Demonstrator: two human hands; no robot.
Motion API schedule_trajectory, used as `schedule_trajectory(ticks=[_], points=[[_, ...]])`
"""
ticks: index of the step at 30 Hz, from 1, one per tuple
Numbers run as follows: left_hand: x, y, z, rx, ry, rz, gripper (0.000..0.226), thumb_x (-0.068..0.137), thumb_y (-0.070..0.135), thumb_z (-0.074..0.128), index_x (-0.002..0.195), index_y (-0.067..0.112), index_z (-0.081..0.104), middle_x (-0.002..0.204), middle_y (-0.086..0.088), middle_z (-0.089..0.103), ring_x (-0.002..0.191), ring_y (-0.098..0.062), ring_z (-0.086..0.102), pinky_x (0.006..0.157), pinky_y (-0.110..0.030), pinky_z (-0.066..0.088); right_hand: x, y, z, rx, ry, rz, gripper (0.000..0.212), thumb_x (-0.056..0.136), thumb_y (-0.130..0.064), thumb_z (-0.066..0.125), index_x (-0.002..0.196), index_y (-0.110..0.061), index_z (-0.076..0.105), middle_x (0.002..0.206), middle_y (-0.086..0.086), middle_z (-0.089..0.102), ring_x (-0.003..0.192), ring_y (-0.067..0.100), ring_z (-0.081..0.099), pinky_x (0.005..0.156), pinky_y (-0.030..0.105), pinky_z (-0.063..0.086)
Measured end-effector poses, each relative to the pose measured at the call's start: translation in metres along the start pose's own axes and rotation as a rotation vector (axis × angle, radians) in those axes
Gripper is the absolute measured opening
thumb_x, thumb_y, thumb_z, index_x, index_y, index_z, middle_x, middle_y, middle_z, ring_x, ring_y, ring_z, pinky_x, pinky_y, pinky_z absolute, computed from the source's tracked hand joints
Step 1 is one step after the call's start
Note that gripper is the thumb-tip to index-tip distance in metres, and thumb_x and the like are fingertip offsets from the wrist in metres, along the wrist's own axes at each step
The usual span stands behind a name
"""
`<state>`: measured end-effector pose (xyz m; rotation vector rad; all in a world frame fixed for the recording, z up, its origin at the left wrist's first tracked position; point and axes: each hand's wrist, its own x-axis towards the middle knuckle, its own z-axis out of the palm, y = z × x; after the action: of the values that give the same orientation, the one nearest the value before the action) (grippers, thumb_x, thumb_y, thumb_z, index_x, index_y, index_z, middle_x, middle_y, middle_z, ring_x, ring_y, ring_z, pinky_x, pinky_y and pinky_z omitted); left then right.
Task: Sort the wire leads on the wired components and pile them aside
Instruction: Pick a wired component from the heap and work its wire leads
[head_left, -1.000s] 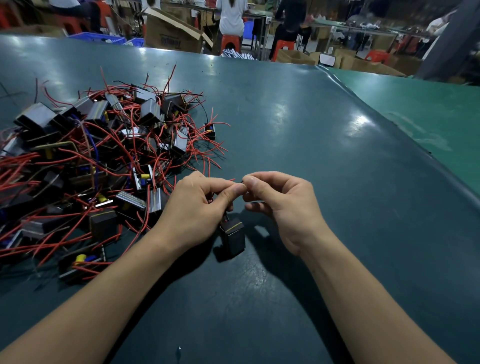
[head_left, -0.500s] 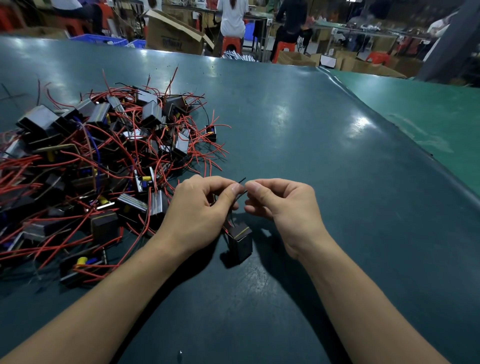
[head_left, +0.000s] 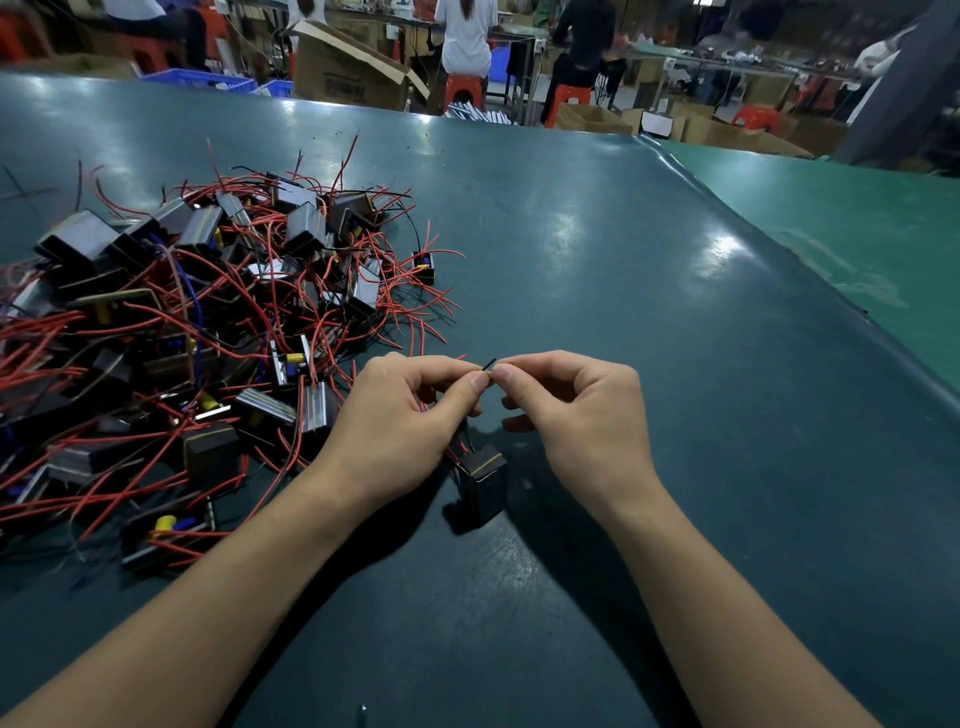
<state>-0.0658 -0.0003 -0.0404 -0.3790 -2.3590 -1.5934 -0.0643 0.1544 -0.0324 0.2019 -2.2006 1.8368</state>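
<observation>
Near the middle of the dark green table (head_left: 597, 270), a thin black wire lead (head_left: 488, 363) is pinched between the thumb and forefinger of the left hand (head_left: 400, 421), and its free tip is met by the thumb and forefinger of the right hand (head_left: 571, 415); whether the right fingers actually grip the tip or only touch it cannot be told. Below and between the two hands, a small black boxed component (head_left: 483, 480) with a yellow line along its top edge is seen standing on the table, joined to the pinched lead by wires that are mostly hidden behind the left palm. A few red leads (head_left: 457, 457) are glimpsed beside the box, their ends covered by the left hand. To the left, a tangled heap of similar components (head_left: 208, 322) with red leads is spread over the table and is cut off by the left edge. At the far side, cardboard boxes (head_left: 348, 67) and seated people are seen only dimly.
</observation>
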Motion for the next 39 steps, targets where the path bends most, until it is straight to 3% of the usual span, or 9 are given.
schedule_trajectory(ticks=[3, 5, 10, 14, 17, 23, 27, 30, 39], points=[[0.000, -0.003, 0.000, 0.038, -0.004, -0.005, 0.013, 0.085, 0.038, 0.062, 0.079, 0.039, 0.073, 0.067, 0.016, 0.069, 0.074, -0.024, 0.064, 0.073, -0.049, 0.053, -0.001, 0.002, -0.002, -0.259, 0.014, -0.185, 0.005, 0.083, -0.014, 0.076, 0.080, -0.018, 0.075, 0.076, -0.006, 0.072, 0.072, 0.009, 0.067, 0.060, 0.027, 0.057], [0.000, -0.004, 0.000, 0.073, -0.016, 0.002, 0.013, 0.085, 0.040, 0.061, 0.078, 0.040, 0.073, 0.067, 0.018, 0.069, 0.076, -0.021, 0.063, 0.073, -0.046, 0.053, -0.001, 0.002, -0.003, -0.371, 0.009, -0.295, 0.003, 0.084, -0.012, 0.075, 0.081, -0.012, 0.074, 0.077, -0.003, 0.070, 0.072, 0.009, 0.063, 0.063, 0.018, 0.051], [-0.001, -0.005, -0.002, 0.161, -0.040, 0.042, 0.022, 0.090, 0.030, 0.068, 0.078, 0.048, 0.069, 0.074, 0.029, 0.067, 0.082, -0.006, 0.055, 0.070, -0.024, 0.045, -0.002, 0.003, -0.005, -0.499, 0.029, -0.432, 0.007, 0.086, -0.011, 0.072, 0.079, -0.009, 0.072, 0.076, 0.001, 0.067, 0.069, 0.011, 0.059, 0.063, 0.011, 0.041], [-0.002, -0.006, -0.003, 0.167, -0.040, 0.024, 0.014, 0.089, 0.029, 0.068, 0.081, 0.040, 0.073, 0.071, 0.012, 0.069, 0.083, -0.010, 0.053, 0.069, -0.025, 0.043, -0.001, 0.004, -0.004, -0.504, 0.029, -0.527, 0.007, 0.086, -0.009, 0.071, 0.079, -0.006, 0.073, 0.076, 0.003, 0.065, 0.066, 0.017, 0.061, 0.057, 0.023, 0.048], [-0.002, -0.005, -0.004, 0.168, -0.053, 0.019, 0.014, 0.089, 0.028, 0.068, 0.081, 0.037, 0.075, 0.070, 0.013, 0.070, 0.081, -0.008, 0.053, 0.071, -0.025, 0.043, 0.000, 0.006, -0.006, -0.557, 0.039, -0.622, 0.010, 0.089, -0.010, 0.068, 0.081, -0.005, 0.073, 0.080, 0.005, 0.063, 0.065, 0.022, 0.060, 0.051, 0.039, 0.049], [-0.001, -0.002, -0.007, 0.149, -0.088, 0.069, 0.025, 0.088, 0.021, 0.070, 0.080, 0.045, 0.071, 0.070, 0.023, 0.069, 0.082, -0.020, 0.055, 0.077, -0.038, 0.047, 0.002, 0.008, -0.007, -0.582, 0.038, -0.661, 0.010, 0.090, -0.009, 0.068, 0.082, -0.005, 0.072, 0.082, 0.005, 0.062, 0.066, 0.021, 0.058, 0.052, 0.038, 0.048], [-0.002, -0.003, -0.008, 0.135, -0.106, 0.093, 0.011, 0.087, 0.024, 0.070, 0.087, 0.033, 0.077, 0.072, 0.010, 0.071, 0.083, -0.021, 0.053, 0.077, -0.040, 0.046, 0.003, 0.005, -0.009, -0.292, -0.028, -0.434, 0.004, 0.085, -0.009, 0.073, 0.085, -0.009, 0.077, 0.086, 0.004, 0.065, 0.074, 0.015, 0.062, 0.058, 0.034, 0.054], [-0.002, -0.001, -0.010, 0.142, -0.153, 0.139, 0.014, 0.083, 0.029, 0.065, 0.089, 0.028, 0.078, 0.070, 0.015, 0.069, 0.080, -0.020, 0.052, 0.075, -0.036, 0.045, 0.005, 0.001, -0.011, -0.114, -0.131, -0.168, 0.011, 0.084, -0.008, 0.073, 0.085, -0.018, 0.077, 0.080, -0.001, 0.068, 0.070, 0.009, 0.061, 0.058, 0.038, 0.058], [-0.003, -0.002, -0.009, 0.181, -0.143, 0.189, 0.013, 0.087, 0.012, 0.071, 0.089, 0.022, 0.078, 0.070, 0.012, 0.068, 0.080, -0.023, 0.050, 0.078, -0.034, 0.043, 0.009, 0.002, -0.015, 0.204, -0.207, 0.339, 0.018, 0.088, -0.015, 0.069, 0.072, -0.006, 0.069, 0.057, 0.000, 0.058, 0.051, 0.011, 0.057, 0.047, 0.022, 0.051]])
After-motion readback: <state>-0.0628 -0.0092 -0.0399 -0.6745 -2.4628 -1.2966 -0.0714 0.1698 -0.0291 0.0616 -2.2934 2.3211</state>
